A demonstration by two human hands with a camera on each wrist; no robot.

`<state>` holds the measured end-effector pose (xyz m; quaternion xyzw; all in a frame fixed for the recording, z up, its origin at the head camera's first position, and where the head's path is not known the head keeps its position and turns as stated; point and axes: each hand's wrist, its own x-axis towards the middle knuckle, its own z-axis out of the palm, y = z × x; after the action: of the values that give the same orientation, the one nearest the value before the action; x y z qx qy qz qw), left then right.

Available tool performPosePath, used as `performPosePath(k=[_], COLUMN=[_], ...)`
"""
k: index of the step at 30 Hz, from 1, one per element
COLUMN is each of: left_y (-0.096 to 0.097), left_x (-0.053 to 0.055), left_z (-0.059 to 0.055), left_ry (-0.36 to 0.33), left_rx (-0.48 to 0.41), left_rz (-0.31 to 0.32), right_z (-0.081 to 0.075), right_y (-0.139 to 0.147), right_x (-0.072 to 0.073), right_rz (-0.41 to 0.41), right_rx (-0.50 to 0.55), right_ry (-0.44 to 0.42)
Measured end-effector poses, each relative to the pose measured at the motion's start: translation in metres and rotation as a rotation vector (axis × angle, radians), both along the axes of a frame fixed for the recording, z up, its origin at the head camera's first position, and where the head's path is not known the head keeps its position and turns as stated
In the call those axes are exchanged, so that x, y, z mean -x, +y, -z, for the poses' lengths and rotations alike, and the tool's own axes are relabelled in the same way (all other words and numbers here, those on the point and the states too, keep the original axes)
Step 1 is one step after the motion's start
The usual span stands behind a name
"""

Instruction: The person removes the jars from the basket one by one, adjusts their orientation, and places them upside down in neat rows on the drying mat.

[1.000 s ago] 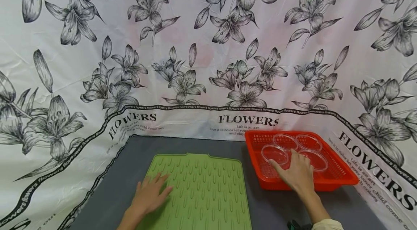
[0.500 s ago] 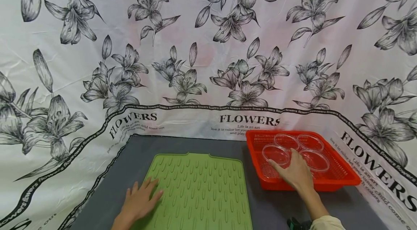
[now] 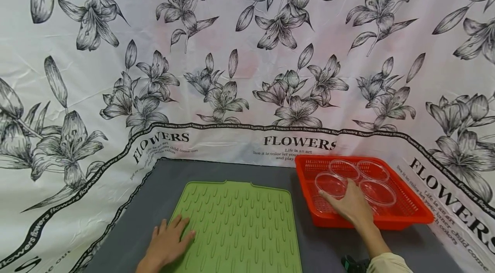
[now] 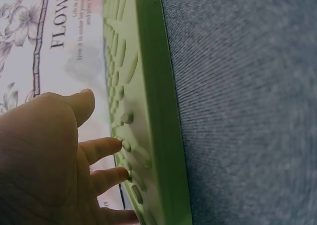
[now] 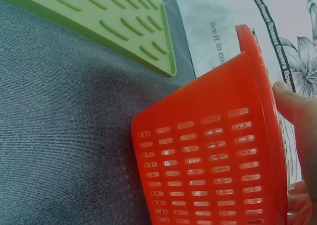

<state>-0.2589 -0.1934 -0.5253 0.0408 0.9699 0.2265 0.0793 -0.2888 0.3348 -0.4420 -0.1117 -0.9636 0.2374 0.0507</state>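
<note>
Near the left edge of a green ridged mat (image 3: 239,225), my left hand (image 3: 166,240) lies with its fingers spread. Those fingers (image 4: 106,178) reach onto the mat's ridges in the left wrist view; the thumb stands apart. My right hand (image 3: 353,206) hangs over the near side of a red slotted basket (image 3: 410,220). Thumb and index finger are spread wide beside a clear round dish (image 3: 330,184) at the basket's left; whether they touch it is unclear. The right thumb (image 5: 287,98) shows above the basket's rim in the right wrist view, the other fingers partly hidden behind the wall.
Several more clear round dishes, such as the one at the back right (image 3: 373,170), sit in the basket. A grey cloth (image 3: 216,170) covers the table. White flower-printed sheeting (image 3: 232,144) rises behind. A dark object (image 3: 353,263) lies by the right sleeve (image 3: 388,263).
My left hand has drawn back left and toward me, off the middle of the mat to its left edge. The right hand keeps its place over the basket. The head view has shifted slightly.
</note>
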Motion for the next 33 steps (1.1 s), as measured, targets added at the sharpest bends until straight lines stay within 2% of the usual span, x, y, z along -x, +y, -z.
performPosePath(k=[14, 33], left_y=[0.0037, 0.0038], left_x=[-0.0012, -0.0030], left_z=[0.0027, 0.0055], left_ry=[0.007, -0.010], left_rx=[-0.015, -0.026], left_rz=[-0.007, -0.003], right_z=[-0.0001, 0.0040], right_y=[0.0000, 0.0009], right_x=[0.0039, 0.0066], right_rz=[0.001, -0.015], right_rx=[0.021, 0.082], right_ry=[-0.020, 0.026])
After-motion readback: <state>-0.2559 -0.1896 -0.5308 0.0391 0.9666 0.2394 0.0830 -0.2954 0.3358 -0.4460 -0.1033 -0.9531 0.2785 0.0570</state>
